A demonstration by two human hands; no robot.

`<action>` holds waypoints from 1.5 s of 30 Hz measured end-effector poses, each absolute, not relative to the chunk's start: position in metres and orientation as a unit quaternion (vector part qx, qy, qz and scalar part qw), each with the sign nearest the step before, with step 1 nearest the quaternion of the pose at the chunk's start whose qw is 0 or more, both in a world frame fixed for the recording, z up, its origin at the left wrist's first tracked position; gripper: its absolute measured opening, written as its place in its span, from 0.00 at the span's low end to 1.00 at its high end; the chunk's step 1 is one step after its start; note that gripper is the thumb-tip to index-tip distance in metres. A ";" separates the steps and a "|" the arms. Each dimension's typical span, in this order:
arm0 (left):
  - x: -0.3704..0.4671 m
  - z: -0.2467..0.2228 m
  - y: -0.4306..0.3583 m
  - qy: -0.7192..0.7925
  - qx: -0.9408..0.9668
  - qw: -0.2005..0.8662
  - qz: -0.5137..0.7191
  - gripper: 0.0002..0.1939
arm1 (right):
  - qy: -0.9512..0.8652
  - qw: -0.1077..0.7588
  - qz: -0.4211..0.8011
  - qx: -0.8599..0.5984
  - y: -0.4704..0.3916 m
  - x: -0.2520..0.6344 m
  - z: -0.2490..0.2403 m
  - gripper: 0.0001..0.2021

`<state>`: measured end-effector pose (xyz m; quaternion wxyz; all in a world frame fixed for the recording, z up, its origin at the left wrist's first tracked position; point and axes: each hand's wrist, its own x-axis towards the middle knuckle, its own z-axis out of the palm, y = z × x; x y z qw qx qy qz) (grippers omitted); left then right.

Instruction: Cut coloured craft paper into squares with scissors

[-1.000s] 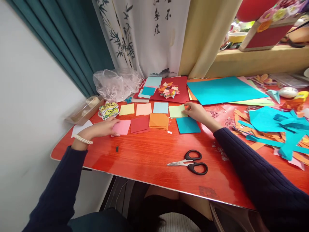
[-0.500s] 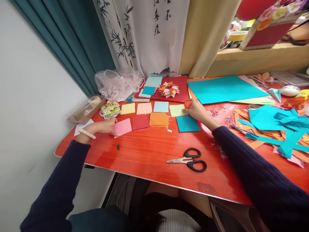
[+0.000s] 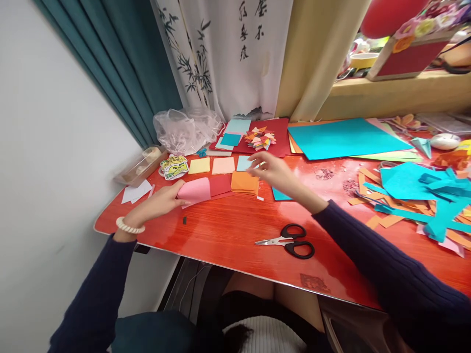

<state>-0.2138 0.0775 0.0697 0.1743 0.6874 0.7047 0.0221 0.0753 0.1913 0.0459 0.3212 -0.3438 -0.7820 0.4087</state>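
The left hand [image 3: 158,203] pinches the left edge of the pink paper [image 3: 195,190], whose long axis runs left to right and free end points right over the red paper [image 3: 221,186], while the right hand [image 3: 271,172], loosely half-open and seemingly empty, hovers farther right by the light blue paper [image 3: 243,162].

Pink paper [image 3: 196,190]: looked smooth and matt.
Light blue square [image 3: 243,163]: was matt paper.
Orange squares [image 3: 245,183]: were flat, matt paper.
Large blue sheet [image 3: 349,138]: had a smooth, even, matt paper face.
Table [image 3: 224,228]: was glossy, red and wood-like in its grain, with light glaring off it.
Scissors [image 3: 282,241]: had shiny metal blades and smooth, black, plastic-looking handles.
Bag [image 3: 186,131]: was sheer and crinkled; plastic or cloth could not be told.
Teal curtain [image 3: 106,68]: was matt, pleated cloth.
Sleeve [image 3: 368,245]: was ribbed, matt knit.
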 end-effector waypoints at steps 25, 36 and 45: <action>-0.122 0.023 0.049 0.666 0.674 0.122 0.296 0.19 | -0.748 0.369 0.474 -0.284 0.118 0.037 -0.005 0.28; -0.119 0.014 0.047 0.671 0.678 0.124 0.273 0.23 | -0.779 0.355 0.421 -0.298 0.112 0.036 -0.008 0.24; -0.196 0.055 0.078 0.702 0.557 0.245 0.369 0.20 | -0.810 0.346 0.321 -0.349 0.151 0.050 -0.006 0.30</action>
